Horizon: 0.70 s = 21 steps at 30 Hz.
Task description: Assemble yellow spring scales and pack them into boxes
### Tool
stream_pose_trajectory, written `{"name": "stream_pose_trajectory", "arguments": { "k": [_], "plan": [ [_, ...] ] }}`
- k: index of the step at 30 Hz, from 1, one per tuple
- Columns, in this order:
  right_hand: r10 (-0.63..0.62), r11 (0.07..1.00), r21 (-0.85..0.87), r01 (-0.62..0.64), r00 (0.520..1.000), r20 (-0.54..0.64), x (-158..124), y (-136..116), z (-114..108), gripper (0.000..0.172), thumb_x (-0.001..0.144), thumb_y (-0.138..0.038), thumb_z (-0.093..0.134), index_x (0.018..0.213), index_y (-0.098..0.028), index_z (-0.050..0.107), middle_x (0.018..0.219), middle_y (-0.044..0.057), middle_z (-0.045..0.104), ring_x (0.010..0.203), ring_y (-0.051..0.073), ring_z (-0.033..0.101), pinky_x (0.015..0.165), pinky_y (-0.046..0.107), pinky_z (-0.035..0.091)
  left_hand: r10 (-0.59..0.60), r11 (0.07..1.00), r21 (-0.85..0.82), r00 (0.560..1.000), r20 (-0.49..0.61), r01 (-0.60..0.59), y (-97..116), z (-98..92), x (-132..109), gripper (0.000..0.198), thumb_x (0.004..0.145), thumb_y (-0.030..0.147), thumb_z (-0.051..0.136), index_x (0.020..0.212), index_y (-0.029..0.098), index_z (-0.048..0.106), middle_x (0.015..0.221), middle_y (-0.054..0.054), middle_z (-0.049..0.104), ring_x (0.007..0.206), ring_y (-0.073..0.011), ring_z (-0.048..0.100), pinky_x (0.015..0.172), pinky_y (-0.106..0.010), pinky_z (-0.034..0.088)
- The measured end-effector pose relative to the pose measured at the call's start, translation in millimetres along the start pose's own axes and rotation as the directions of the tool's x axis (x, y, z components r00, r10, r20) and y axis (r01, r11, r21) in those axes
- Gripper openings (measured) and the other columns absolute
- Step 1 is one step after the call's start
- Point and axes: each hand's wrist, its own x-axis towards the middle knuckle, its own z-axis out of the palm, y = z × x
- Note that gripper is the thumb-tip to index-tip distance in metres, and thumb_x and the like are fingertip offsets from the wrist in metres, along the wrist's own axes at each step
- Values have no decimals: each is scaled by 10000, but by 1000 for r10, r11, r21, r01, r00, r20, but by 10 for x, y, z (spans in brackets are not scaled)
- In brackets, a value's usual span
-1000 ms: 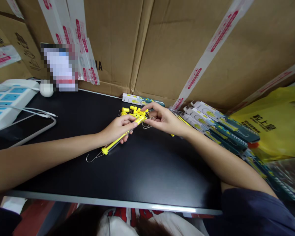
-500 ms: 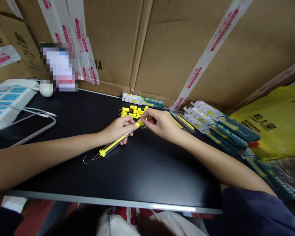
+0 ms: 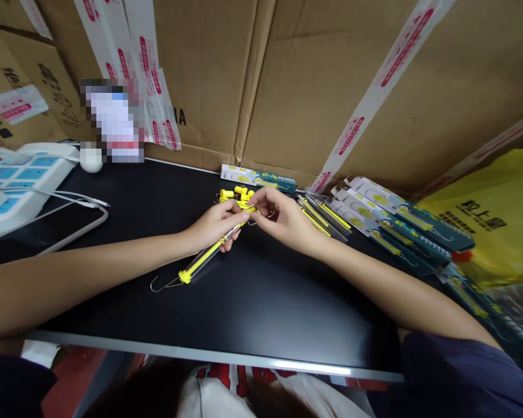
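My left hand (image 3: 213, 227) is closed around a tubular spring scale (image 3: 206, 258), clear with a yellow strip inside. Its yellow lower cap and wire hook point down to the left, over the black table. At the scale's upper end, my right hand (image 3: 276, 216) pinches the small yellow end piece, where a bit of wire shows; the fingertips hide most of it. Just behind both hands lies a small heap of yellow caps (image 3: 227, 193) with springs and wires. To the right of my right hand, several clear tubes (image 3: 322, 213) with yellow strips lie side by side.
Printed boxes (image 3: 396, 217) are stacked at the right beside a yellow bag (image 3: 475, 215); another box (image 3: 258, 177) lies at the back. A white power strip (image 3: 35, 174) with cables is on the left. Large cartons (image 3: 331, 69) wall off the rear of the black table (image 3: 244, 307).
The whole view has shifted slightly. Both hands stay together on the spring scale, and my right fingers have moved a little at its upper end.
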Motion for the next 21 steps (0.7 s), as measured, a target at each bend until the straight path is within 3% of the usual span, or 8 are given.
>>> {"name": "stream_pose_trajectory", "arguments": {
  "k": [2, 4, 8, 13, 17, 21],
  "plan": [
    [107, 974, 207, -90, 991, -74, -7, 20, 63, 309, 809, -259, 657, 1019, -240, 430, 773, -35, 460, 610, 99, 451, 477, 215, 408, 23, 999, -47, 1000, -16, -23, -8, 1, 3, 235, 902, 383, 563, 828, 209, 424, 529, 80, 532, 326, -59, 478, 316, -145, 390],
    [270, 888, 405, -218, 960, -75, -15, 22, 128, 469, 740, -345, 741, 1006, -266, 363, 788, -51, 492, 547, 85, 471, 418, 213, 444, 46, 995, -87, 999, -16, -47, -13, 8, 3, 234, 901, 383, 556, 824, 212, 417, 522, 81, 537, 321, -60, 473, 306, -137, 372],
    [486, 633, 652, -417, 870, 84, -42, -15, 223, 540, 679, -423, 791, 921, -258, 338, 669, -109, 525, 474, 78, 527, 437, 244, 536, 79, 987, -139, 997, -23, -81, -15, 23, -3, 252, 890, 394, 561, 818, 214, 400, 509, 90, 537, 307, -57, 464, 300, -134, 375],
    [457, 512, 730, -454, 863, 216, -75, -28, 258, 355, 784, -445, 711, 841, -200, 461, 670, -57, 599, 556, 79, 592, 511, 229, 577, 97, 981, -162, 994, -46, -103, -19, 27, 1, 250, 883, 394, 568, 813, 206, 420, 511, 87, 544, 303, -61, 477, 288, -135, 372],
    [431, 509, 761, -403, 884, 180, -68, 4, 266, 313, 775, -385, 737, 832, -187, 501, 742, -32, 648, 633, 85, 638, 567, 230, 602, 73, 978, -189, 994, -77, -86, 0, 40, -3, 192, 915, 319, 519, 793, 191, 443, 506, 77, 540, 298, -59, 464, 282, -143, 374],
    [382, 535, 775, -336, 915, 133, -62, 33, 290, 306, 793, -328, 718, 788, -194, 442, 707, -47, 652, 634, 92, 658, 589, 249, 608, 27, 975, -215, 995, -99, -48, 33, 64, -27, 188, 949, 266, 460, 785, 174, 457, 506, 63, 537, 301, -50, 447, 283, -139, 366]
  ]
}}
